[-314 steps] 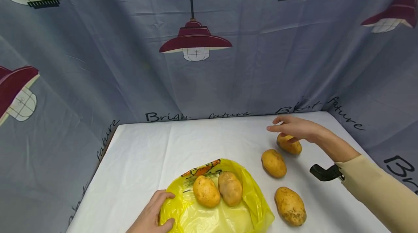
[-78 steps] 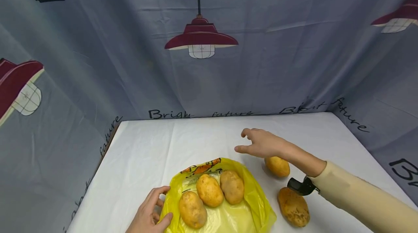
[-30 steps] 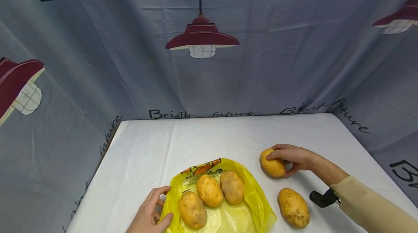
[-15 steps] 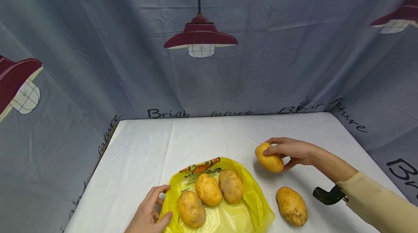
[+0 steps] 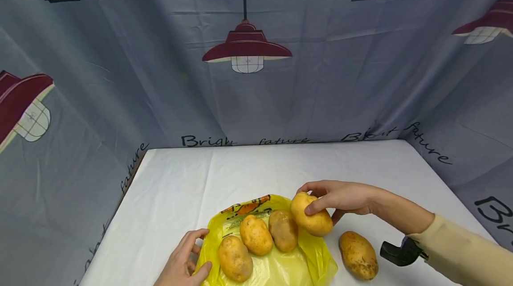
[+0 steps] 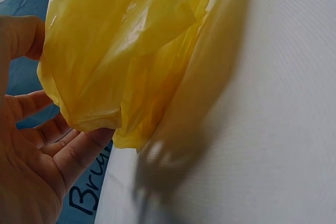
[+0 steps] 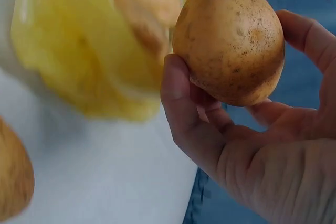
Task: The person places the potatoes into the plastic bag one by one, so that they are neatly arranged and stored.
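Observation:
Pinched between thumb and fingertips, a potato [image 5: 311, 214] hangs over the right rim of a yellow plastic bag [image 5: 318, 259]. My right hand [image 5: 344, 197] holds it from the right; the right wrist view shows the same potato [image 7: 231, 43] close up. Several other potatoes lie inside the bag, among them a front-left potato [image 5: 235, 259] and a middle potato [image 5: 255, 234]. At the bag's left edge, my left hand [image 5: 184, 257] holds the rim with thumb and fingers spread along it. The left wrist view has the left hand [image 6: 37, 150] against the bag's yellow film [image 6: 121, 51].
One more potato [image 5: 358, 255] lies on the white tablecloth [image 5: 176, 188] right of the bag, below my right forearm. A black wrist-camera mount [image 5: 401, 252] juts from the right sleeve. A grey printed curtain [image 5: 312, 99] encloses the table's back and sides.
My right hand has lifted the potato off the tablecloth and carried it left to the bag's rim. Earlier, another potato went into the bag. The left hand stays at the bag.

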The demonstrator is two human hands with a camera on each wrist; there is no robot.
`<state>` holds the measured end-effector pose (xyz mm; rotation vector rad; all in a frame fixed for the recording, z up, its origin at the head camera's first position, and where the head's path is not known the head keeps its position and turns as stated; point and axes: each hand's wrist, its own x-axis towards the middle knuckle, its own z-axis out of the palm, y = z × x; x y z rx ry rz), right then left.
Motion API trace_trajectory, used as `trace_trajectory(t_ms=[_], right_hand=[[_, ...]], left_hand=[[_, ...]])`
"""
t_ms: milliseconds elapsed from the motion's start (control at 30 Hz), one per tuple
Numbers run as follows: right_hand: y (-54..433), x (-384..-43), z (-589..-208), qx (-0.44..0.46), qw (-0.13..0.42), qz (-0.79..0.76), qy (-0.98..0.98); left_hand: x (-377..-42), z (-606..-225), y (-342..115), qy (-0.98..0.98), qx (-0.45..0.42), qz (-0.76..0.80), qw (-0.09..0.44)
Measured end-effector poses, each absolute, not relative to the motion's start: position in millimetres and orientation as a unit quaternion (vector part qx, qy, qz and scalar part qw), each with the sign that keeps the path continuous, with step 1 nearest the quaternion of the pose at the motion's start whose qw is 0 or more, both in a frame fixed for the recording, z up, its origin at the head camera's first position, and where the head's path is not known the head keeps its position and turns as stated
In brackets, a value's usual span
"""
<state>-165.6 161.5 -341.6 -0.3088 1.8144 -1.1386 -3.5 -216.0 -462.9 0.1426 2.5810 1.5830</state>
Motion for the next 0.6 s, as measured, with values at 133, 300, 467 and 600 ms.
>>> trace_trajectory(t_ms=[133,300,467,600], right_hand=[[142,-152,-339,-0.148,0.495,-0.439,0.735],[121,-140,-341,-0.171,0.511,-0.402,0.740],[103,-130,-343,-0.194,0.515,-0.368,0.750],[87,-121,-343,-0.216,0.508,-0.337,0.763]], left_hand=[[-3,-463,-216,0.849,0.056,0.522,0.050],[-3,-463,-216,0.851,0.060,0.520,0.048],[-3,-461,-215,0.851,0.058,0.519,0.051],[-3,-461,-215,0.851,0.060,0.519,0.053]])
